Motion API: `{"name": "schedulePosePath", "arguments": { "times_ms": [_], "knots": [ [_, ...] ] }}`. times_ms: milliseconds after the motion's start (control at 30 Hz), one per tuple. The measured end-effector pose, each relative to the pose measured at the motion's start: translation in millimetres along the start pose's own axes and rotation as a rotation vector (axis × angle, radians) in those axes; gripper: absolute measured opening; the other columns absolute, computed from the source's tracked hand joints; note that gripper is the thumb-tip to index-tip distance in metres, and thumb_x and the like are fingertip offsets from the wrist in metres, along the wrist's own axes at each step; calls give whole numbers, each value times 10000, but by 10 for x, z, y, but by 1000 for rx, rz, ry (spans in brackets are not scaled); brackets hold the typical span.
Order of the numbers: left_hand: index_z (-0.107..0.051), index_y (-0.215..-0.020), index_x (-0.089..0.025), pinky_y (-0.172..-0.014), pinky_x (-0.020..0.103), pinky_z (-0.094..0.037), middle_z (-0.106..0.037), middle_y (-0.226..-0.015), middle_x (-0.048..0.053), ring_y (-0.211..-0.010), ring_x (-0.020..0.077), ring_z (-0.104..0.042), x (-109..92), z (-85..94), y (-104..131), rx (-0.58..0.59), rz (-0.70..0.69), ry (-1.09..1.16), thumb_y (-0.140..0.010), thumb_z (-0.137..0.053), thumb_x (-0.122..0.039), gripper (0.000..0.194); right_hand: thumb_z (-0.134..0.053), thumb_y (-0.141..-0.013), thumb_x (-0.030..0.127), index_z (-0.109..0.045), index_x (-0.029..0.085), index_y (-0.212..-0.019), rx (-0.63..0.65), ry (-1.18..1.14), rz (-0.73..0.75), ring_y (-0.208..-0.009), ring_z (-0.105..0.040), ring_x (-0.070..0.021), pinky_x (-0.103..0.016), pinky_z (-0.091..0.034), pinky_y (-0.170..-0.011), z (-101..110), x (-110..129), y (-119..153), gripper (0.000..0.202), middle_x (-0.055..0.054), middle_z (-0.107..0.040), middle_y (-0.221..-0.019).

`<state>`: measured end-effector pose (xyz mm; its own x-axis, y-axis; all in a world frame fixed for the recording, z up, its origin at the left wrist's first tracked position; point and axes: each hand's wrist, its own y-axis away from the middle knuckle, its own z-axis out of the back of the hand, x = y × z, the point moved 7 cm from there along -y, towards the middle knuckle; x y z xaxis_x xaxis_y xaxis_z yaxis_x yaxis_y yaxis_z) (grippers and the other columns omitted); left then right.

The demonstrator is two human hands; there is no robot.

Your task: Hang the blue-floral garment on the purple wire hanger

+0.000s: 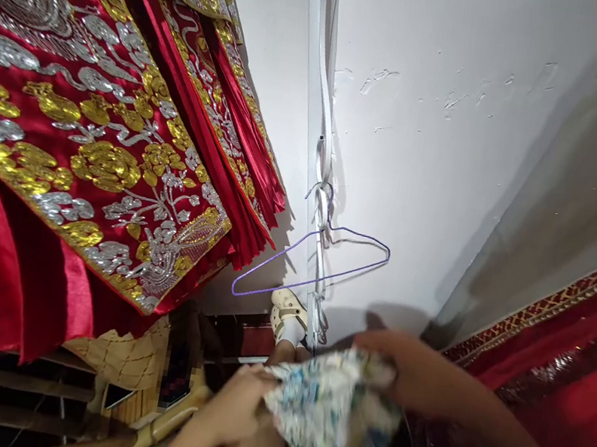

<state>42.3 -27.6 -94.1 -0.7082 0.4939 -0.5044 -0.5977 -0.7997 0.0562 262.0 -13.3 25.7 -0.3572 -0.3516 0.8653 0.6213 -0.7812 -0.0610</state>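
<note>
**Floral garment [311, 401] in both hands, bare purple hanger [347, 272] beyond**

The cloth, crumpled and printed in white and blue, sits low in the view, in front of the person's bare legs. The left hand [246, 402] has its fingers curled over the left edge of the fabric. The right hand [406, 367] appears to grip the upper right part, with little gap between fingers and cloth, though motion blur hides its fingertips and how tightly they close. Between the hands the garment runs slightly upward to the right, its loose folds drooping below. Collar, strap or waist cannot be told apart.

The hanger is ahead of the garment and apart from it, above it in the view. Its hook catches on a looped white strap [326, 91] that hangs against the pale wall [435, 124]. The long bottom bar slants, left end lower, right end higher. In the view the right hand is the nearer one; true depth is hard to judge.

To the left hangs a red costume [107, 165] thick with gold and silver sequins; a cream clog [288, 302] shows below the hanger. No container can be made out for certain. A tan quilted piece [125, 351] lies by the wooden chair [161, 426]; whether it is a bag with contents is unclear.
</note>
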Motion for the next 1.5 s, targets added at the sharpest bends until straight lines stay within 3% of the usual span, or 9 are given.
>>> {"name": "schedulePosePath", "arguments": {
  "times_ms": [100, 200, 433, 633, 800, 900, 1033, 1367, 1500],
  "knots": [
    [-757, -978, -247, -947, 493, -450, -724, -1158, 98, -1099, 318, -589, 229, 663, 114, -240, 134, -155, -925, -562, -440, 279, -623, -736, 244, -745, 167, -1025, -353, 19, -13, -805, -645, -237, -296, -503, -703, 537, -291, -143, 323, -52, -723, -841],
    [-765, -950, -249, -970, 461, -455, -709, -1205, 81, -1153, 304, -567, 240, 1248, 179, -413, 126, -224, -932, -562, -459, 293, -652, -704, 261, -673, 188, -1274, -501, -23, -2, -873, -671, -261, -335, -523, -787, 681, -611, -452, 575, -48, -740, -905],
    [-673, -794, -205, -979, 445, -459, -713, -1020, 87, -1042, 280, -610, -205, 1804, 228, -709, 23, -326, -915, -558, -336, 213, -641, -719, 278, -702, 170, -780, -607, 5, 76, -693, -628, -209, -272, -446, -623, 558, -952, -818, 138, -27, -682, -695],
    [-566, -814, -204, -810, 378, -477, -670, -952, 72, -899, 250, -607, -676, 1859, -16, -776, 60, -267, -856, -523, -179, 65, -628, -728, 262, -655, 191, -750, -611, 83, 71, -617, -525, -155, -251, -353, -575, 349, -815, -504, 79, 12, -614, -633],
    [-607, -1161, -207, -896, 412, -453, -693, -1048, 67, -975, 268, -596, -651, 1848, -431, -777, 76, -269, -878, -470, -155, 319, -584, -751, 203, -636, 188, -705, -617, 153, 166, -558, -458, -131, -252, -326, -544, 270, -528, -329, 71, 32, -523, -562],
    [-641, -1123, -187, -923, 405, -446, -682, -1042, 81, -997, 260, -595, -507, 1797, -551, -786, 28, -225, -920, -414, -169, 305, -572, -744, 198, -690, 179, -1086, -740, 101, 129, -556, -487, -149, -255, -375, -552, 467, -604, -143, 362, 46, -537, -575],
    [-641, -1093, -175, -881, 385, -461, -636, -997, 83, -975, 252, -582, -435, 1687, -585, -737, 9, -185, -957, -411, -235, 274, -631, -688, 224, -380, 184, -1521, -981, 42, -110, -622, -553, -173, -265, -434, -591, 899, -913, 131, 872, 44, -594, -699],
    [-636, -982, -197, -870, 369, -458, -558, -988, 68, -961, 230, -552, -539, 1688, -591, -645, -30, -153, -997, -395, -284, 257, -698, -638, 258, -343, 103, -1463, -1055, 143, -237, -697, -627, -237, -281, -465, -611, 1366, -802, 114, 911, -35, -687, -750],
    [-626, -1043, -209, -892, 366, -465, -545, -1084, 80, -1025, 240, -567, -483, 1740, -529, -678, 11, -225, -978, -405, -257, 235, -684, -668, 290, -519, 130, -1371, -876, 248, -345, -854, -668, -282, -301, -487, -675, 1324, -930, -20, 740, -138, -728, -1008]
  ]
}}
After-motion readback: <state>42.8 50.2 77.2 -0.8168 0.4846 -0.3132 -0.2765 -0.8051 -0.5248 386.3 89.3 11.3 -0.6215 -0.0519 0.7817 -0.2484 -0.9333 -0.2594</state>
